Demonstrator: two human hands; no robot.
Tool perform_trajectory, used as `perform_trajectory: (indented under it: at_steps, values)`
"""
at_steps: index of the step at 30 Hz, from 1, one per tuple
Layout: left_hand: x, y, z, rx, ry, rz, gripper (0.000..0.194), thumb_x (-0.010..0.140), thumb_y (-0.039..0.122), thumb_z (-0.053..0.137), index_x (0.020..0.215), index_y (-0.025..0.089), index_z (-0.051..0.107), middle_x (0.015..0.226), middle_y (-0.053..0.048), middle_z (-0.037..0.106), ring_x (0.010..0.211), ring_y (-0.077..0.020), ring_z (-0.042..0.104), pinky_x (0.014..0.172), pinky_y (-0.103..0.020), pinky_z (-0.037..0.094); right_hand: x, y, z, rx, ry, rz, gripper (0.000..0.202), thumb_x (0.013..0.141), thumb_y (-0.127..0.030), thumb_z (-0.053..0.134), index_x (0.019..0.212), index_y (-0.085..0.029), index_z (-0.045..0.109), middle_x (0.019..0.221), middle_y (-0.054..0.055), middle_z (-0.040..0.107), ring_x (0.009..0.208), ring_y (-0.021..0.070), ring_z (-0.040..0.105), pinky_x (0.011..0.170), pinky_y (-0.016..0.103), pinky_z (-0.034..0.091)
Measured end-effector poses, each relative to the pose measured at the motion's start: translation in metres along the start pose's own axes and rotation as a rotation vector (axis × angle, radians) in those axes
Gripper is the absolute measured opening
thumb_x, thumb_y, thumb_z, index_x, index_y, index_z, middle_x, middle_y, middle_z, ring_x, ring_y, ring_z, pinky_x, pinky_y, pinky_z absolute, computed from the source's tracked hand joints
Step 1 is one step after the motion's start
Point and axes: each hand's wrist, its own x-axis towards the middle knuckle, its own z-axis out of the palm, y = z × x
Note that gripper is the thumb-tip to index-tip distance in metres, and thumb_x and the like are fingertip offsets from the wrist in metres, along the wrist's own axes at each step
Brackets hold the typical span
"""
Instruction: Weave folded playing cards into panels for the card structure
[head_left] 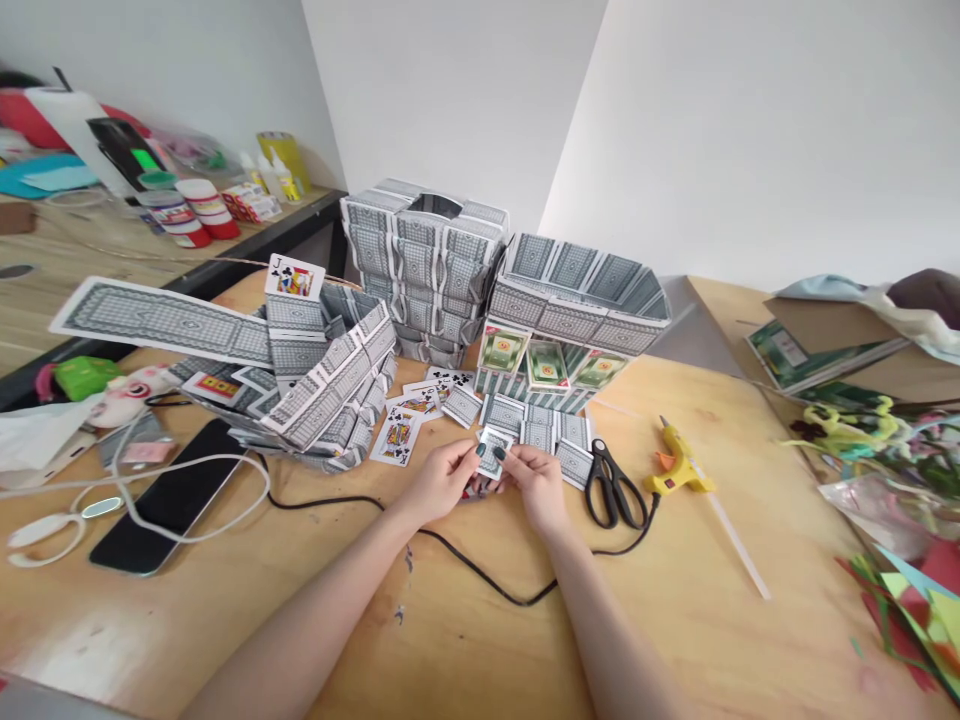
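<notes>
Between my two hands a playing card point(494, 449) is held up, its patterned back toward me. My left hand point(444, 478) pinches its left edge with thumb and fingers, while my right hand point(536, 482) grips the right edge in the same way. Several face-down cards point(538, 428) lie just beyond my hands. To their left are face-up cards, among them a king of clubs point(395, 440). Black-handled scissors point(613, 488) rest to the right of my right hand. Something reddish under the held card is mostly hidden by my fingers.
Behind stand a tall card-built box point(427, 260) and an open card-built bin point(577, 300). Another card structure point(330, 390) leans at left. A yellow glue gun point(679, 465) lies right, its black cord point(487, 575) crossing the wooden table. A phone point(169, 500) and white cable sit left.
</notes>
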Motion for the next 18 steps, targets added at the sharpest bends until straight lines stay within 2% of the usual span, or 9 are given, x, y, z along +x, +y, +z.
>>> perform_trajectory:
  at_steps: [5,13,18]
  values:
    - [0.002,-0.002,0.002,-0.033,0.039,-0.039,0.033,0.082,0.041,0.041,0.060,0.017,0.038,0.049,0.006,0.038,0.044,-0.0070,0.038,0.042,-0.019,0.031,0.000,0.000,-0.002,0.009,0.021,0.009,0.028,0.069,-0.041,0.063,0.057,-0.016,0.062,0.044,0.001,0.058,0.040,0.0121,0.050,0.045,0.025,0.042]
    - [0.002,0.009,0.002,0.044,0.061,-0.041,0.033,0.081,0.041,0.041,0.061,0.016,0.045,0.048,0.004,0.047,0.043,-0.0082,0.043,0.041,-0.019,0.033,-0.003,-0.004,0.002,-0.038,-0.023,0.013,0.029,0.068,-0.041,0.063,0.053,-0.017,0.063,0.044,0.001,0.058,0.040,0.0122,0.051,0.043,0.024,0.041]
    - [0.002,0.008,0.003,-0.010,0.031,-0.071,0.035,0.083,0.041,0.038,0.060,0.016,0.045,0.047,0.003,0.051,0.042,-0.0093,0.048,0.041,-0.020,0.036,-0.003,-0.004,0.003,-0.043,-0.033,0.025,0.028,0.069,-0.040,0.063,0.054,-0.017,0.064,0.044,0.001,0.058,0.039,0.0115,0.050,0.042,0.023,0.040]
